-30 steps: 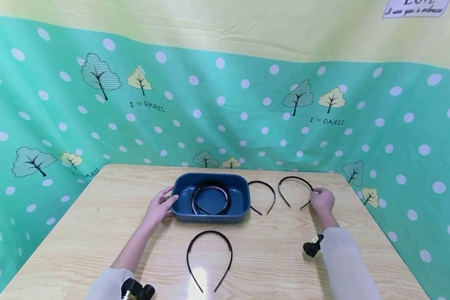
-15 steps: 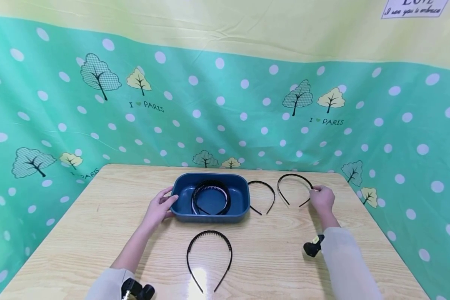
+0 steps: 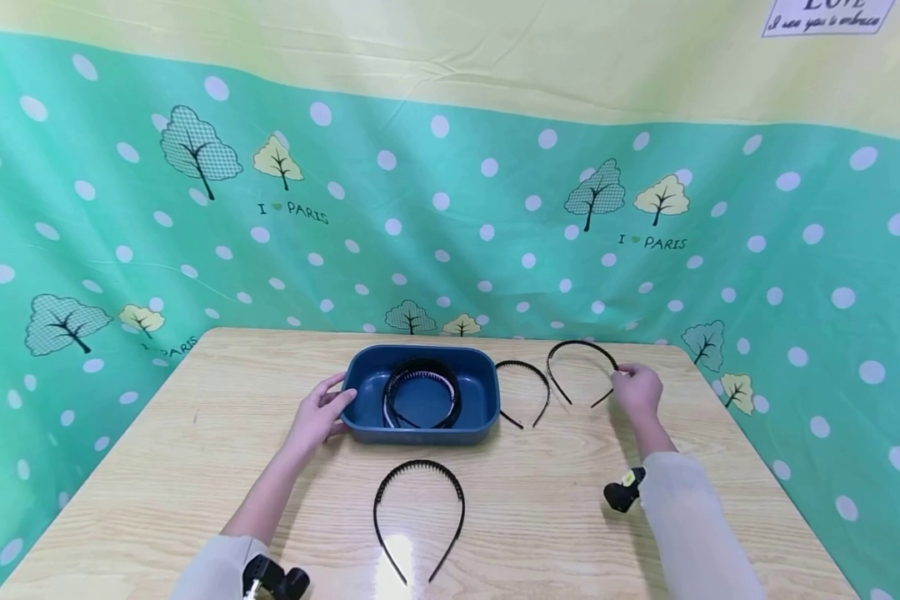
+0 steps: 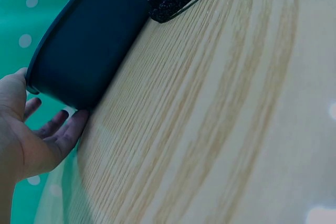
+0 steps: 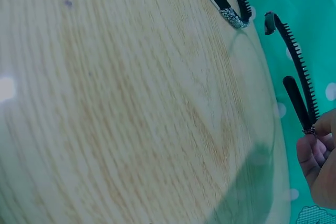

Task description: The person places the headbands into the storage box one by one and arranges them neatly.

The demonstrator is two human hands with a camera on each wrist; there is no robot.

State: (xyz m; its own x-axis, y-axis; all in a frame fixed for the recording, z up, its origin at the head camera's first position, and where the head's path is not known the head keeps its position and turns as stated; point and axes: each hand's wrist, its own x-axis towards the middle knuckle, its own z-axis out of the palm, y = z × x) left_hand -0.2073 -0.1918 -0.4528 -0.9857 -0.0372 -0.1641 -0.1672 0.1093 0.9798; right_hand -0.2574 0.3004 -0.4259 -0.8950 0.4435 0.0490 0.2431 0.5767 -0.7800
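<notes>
My right hand [image 3: 637, 392] pinches a thin black toothed headband [image 3: 583, 342] by its side, near the back right of the table. In the right wrist view the thumb and fingertips meet on this headband [image 5: 302, 69], which shows against the green cloth. At the blue plastic box [image 3: 420, 438], my left hand [image 3: 321, 414] grips the left end, its thumb over the rim and its fingers against the outer wall. Several headbands [image 3: 456, 392], black with a pale one among them, lie nested inside. The left wrist view shows the box's outer side [image 4: 89, 45].
Another black headband [image 3: 548, 387] lies close to the box's right end. In front of the box is a larger toothed headband [image 3: 462, 504] with its tips toward me. The wooden table [image 3: 555, 517] ends at a green dotted cloth [image 3: 450, 250] behind.
The right hand has risen slightly and shifted a little left and away, carrying the pinched headband with it. The left hand and the box have stayed put.
</notes>
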